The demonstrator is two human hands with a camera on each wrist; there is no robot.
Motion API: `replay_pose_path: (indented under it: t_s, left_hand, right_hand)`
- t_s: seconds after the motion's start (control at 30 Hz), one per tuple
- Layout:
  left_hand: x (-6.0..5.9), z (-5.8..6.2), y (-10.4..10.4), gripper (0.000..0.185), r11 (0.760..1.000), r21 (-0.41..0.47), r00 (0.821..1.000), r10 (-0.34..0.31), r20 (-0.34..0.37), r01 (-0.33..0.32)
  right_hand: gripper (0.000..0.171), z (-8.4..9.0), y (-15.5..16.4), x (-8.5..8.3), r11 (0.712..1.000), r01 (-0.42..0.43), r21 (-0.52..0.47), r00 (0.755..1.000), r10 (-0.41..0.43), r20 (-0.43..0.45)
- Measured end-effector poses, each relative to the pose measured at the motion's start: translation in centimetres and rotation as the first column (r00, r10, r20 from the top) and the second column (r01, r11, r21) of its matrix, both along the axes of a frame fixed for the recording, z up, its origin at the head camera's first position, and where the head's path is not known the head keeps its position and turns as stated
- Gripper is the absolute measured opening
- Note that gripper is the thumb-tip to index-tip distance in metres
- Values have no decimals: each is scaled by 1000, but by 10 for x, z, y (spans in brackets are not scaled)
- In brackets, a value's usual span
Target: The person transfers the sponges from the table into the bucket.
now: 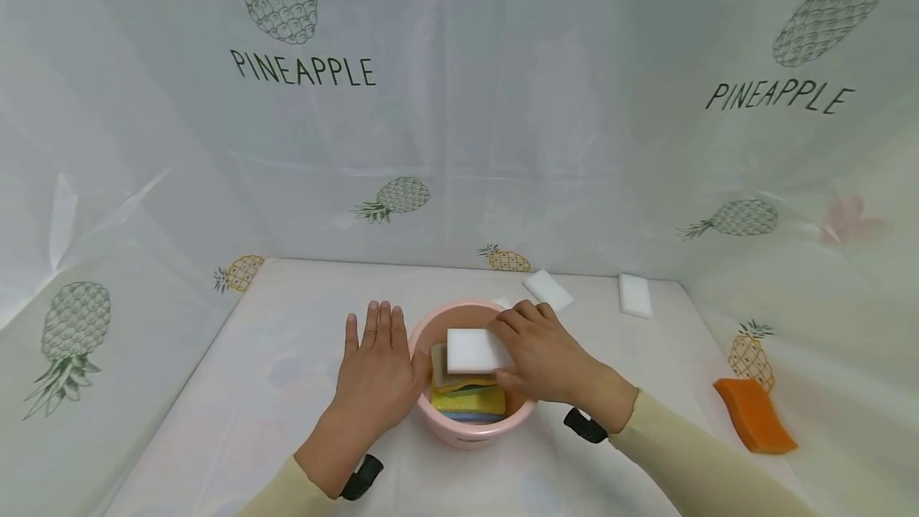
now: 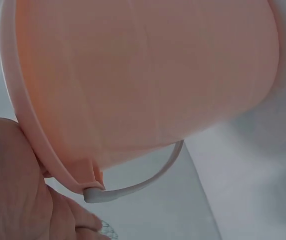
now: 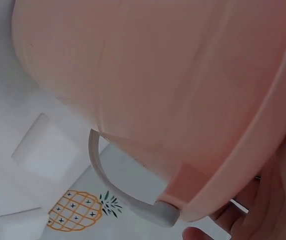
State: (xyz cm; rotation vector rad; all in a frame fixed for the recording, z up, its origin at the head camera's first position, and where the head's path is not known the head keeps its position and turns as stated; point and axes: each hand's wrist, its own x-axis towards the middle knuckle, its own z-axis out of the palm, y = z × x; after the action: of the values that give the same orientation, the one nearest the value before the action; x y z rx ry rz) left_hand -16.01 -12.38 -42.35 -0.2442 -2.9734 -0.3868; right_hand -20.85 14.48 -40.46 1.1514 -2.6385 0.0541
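Over the pink bucket (image 1: 470, 429), the right hand (image 1: 549, 357) pinches a white melamine sponge (image 1: 474, 349) above 3 stacked sponges; the left hand (image 1: 376, 365) lies flat beside it. Loosely steadied, the bucket might tip.

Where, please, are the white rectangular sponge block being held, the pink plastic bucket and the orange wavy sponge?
white rectangular sponge block (image 1: 474, 350), head view, top face.
pink plastic bucket (image 1: 431, 327), head view, left rim.
orange wavy sponge (image 1: 754, 415), head view, top face.
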Motion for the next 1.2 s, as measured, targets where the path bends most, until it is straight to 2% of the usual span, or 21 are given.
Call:
replay_pose_path:
  t_s: [0.27,0.57,0.67,0.77,0.93,1.2]
  left_hand:
    - [1,1,-4,64,996,-12,996,-90,-26,90]
    - [-1,1,-4,62,993,-11,993,-116,-8,116]
    - [-2,1,-3,61,992,0,992,-123,5,123]
    - [-2,1,-3,61,991,20,991,-129,24,129]
    - [-4,2,-4,60,991,4,990,-136,29,136]
    - [-3,7,-15,58,988,-14,988,-153,37,154]
  right_hand:
    - [54,-3,-7,-3,1000,-11,18,1000,11,11]
    - [61,-5,-12,-3,998,-29,48,1000,30,-5]
    - [61,-7,-10,-2,1000,-4,1,1000,5,-8]
    - [54,-10,-5,-1,995,36,-94,999,-38,-24]
    - [46,-17,9,0,964,81,-252,993,-98,-59]
    - [49,-27,11,5,948,114,-297,987,-142,-76]
